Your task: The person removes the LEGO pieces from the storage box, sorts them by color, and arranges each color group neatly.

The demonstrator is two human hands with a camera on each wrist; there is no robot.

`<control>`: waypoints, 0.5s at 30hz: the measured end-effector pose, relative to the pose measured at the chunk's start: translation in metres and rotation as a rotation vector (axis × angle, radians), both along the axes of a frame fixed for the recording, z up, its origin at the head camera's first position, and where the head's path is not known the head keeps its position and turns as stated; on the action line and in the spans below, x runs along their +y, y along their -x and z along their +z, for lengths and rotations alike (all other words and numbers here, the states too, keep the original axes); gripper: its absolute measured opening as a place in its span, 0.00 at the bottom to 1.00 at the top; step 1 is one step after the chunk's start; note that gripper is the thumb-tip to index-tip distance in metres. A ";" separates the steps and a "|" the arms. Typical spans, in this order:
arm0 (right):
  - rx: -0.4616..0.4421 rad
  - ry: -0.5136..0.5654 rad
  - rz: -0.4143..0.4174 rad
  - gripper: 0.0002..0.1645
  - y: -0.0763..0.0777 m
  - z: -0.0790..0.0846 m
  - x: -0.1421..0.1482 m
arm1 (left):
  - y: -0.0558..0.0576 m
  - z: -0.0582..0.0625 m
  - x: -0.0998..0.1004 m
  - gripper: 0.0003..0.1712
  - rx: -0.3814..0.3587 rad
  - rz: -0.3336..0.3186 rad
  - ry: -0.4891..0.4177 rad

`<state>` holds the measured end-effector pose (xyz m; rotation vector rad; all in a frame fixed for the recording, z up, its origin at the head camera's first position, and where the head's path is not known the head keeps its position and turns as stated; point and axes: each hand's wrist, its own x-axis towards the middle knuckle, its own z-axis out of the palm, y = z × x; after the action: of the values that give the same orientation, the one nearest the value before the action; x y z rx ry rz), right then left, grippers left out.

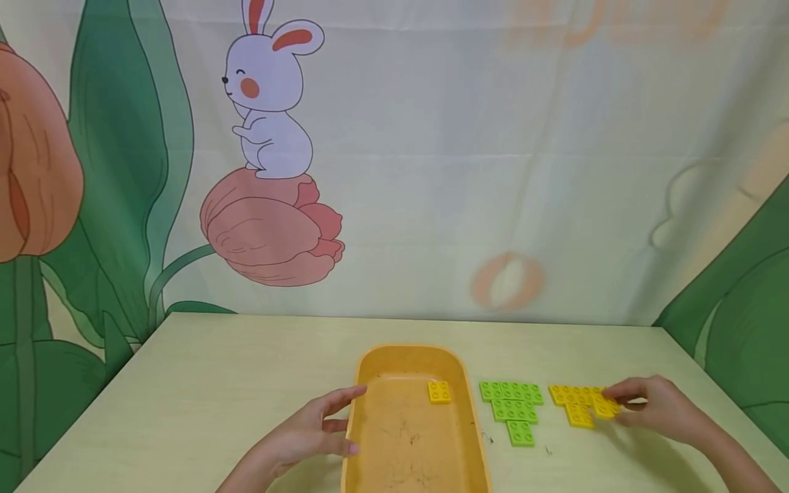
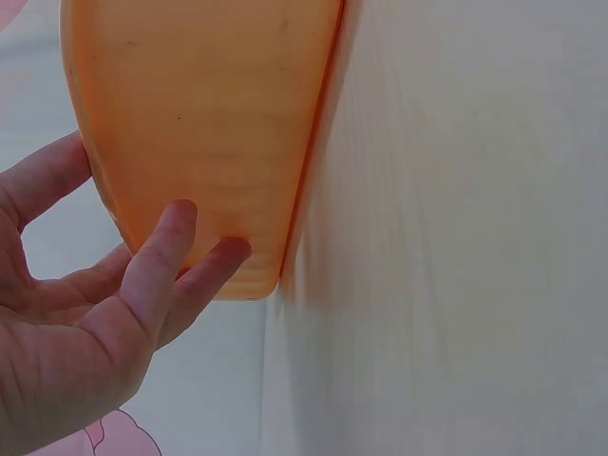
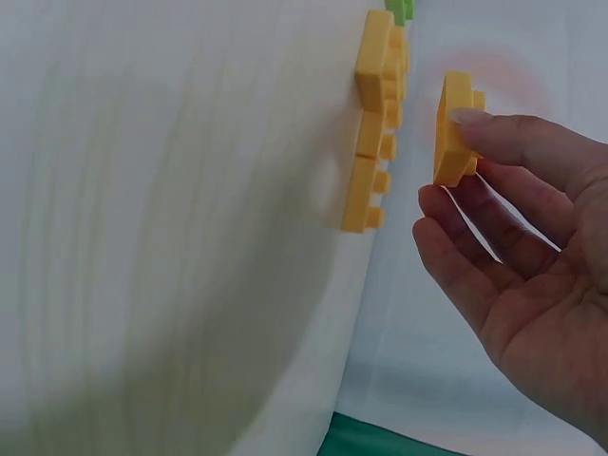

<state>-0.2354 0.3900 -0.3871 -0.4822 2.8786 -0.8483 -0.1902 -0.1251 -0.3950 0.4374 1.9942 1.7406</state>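
A deep yellow-orange tray [image 1: 403,359] stands on the table, with one yellow toy brick [image 1: 440,392] lying inside. My left hand [image 1: 314,431] is at its left side, thumb and fingers spread along the rim and outer wall [image 2: 190,104]. Between thumb and fingers my right hand [image 1: 656,409] pinches a yellow brick [image 3: 454,128], raised off the table. The brick is close to a yellow brick group [image 1: 570,396] lying studs up; the right wrist view shows a gap between them. Green bricks [image 1: 514,409] lie in three rows between tray and yellow group.
The pale wooden table [image 1: 259,363] runs back to a printed cloth backdrop [image 1: 419,171] with a rabbit and flowers. Small dark specks [image 1: 548,450] lie on the table near the green bricks. The tray's near end is cut off by the frame.
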 end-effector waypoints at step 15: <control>-0.086 -0.055 -0.044 0.21 0.004 -0.019 0.012 | 0.000 0.001 -0.001 0.46 0.002 -0.004 -0.005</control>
<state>-0.2392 0.4024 -0.4063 -0.3682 2.8347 -0.7740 -0.1903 -0.1258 -0.3945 0.4445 1.9892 1.7431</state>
